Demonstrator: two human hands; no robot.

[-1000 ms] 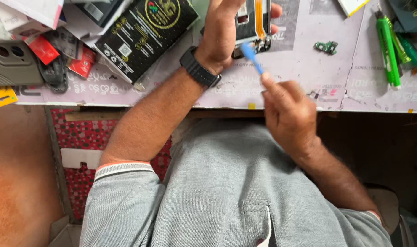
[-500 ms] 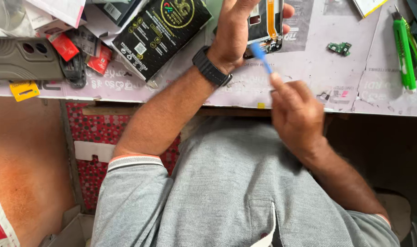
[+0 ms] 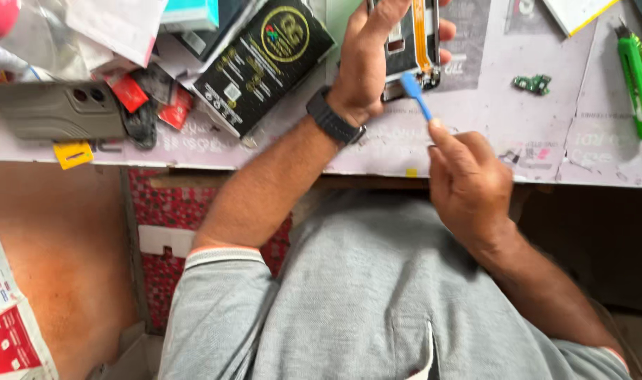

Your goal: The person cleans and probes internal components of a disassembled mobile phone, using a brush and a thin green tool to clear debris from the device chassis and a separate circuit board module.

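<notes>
We saw the counter (image 3: 475,151) stretched across the upper part of the frame, its pale surface marked with faded print, and below it, filling the lower middle, the person's own grey shirt (image 3: 377,302). At upper centre, left of the hands, lay a black printed box (image 3: 261,60), tilted, with a grey phone case (image 3: 57,109) further toward the upper left edge among red packets (image 3: 131,91) and loose papers. The left hand (image 3: 366,60) was at top centre, a dark wristwatch (image 3: 333,121) on its wrist, and its fingers were wrapped around an opened phone (image 3: 412,42), thumb across one side and fingertips showing on the other, so that the phone's exposed inside with an orange flex strip faced the camera; the phone was held above the counter, partly cut off by the top edge. The right hand (image 3: 468,183) was at centre right, just below the phone, its fingers pinched shut on a slim blue pry tool (image 3: 416,95) whose flat tip lay at the phone's lower edge; we could not tell whether it touched. A green utility knife (image 3: 637,88) lay along the upper right edge of the frame. Smaller still, a little green circuit board (image 3: 532,84) rested on the counter right of the phone, well apart from both hands, and a yellow tag (image 3: 73,153) sat at the counter's near edge on the left.
</notes>
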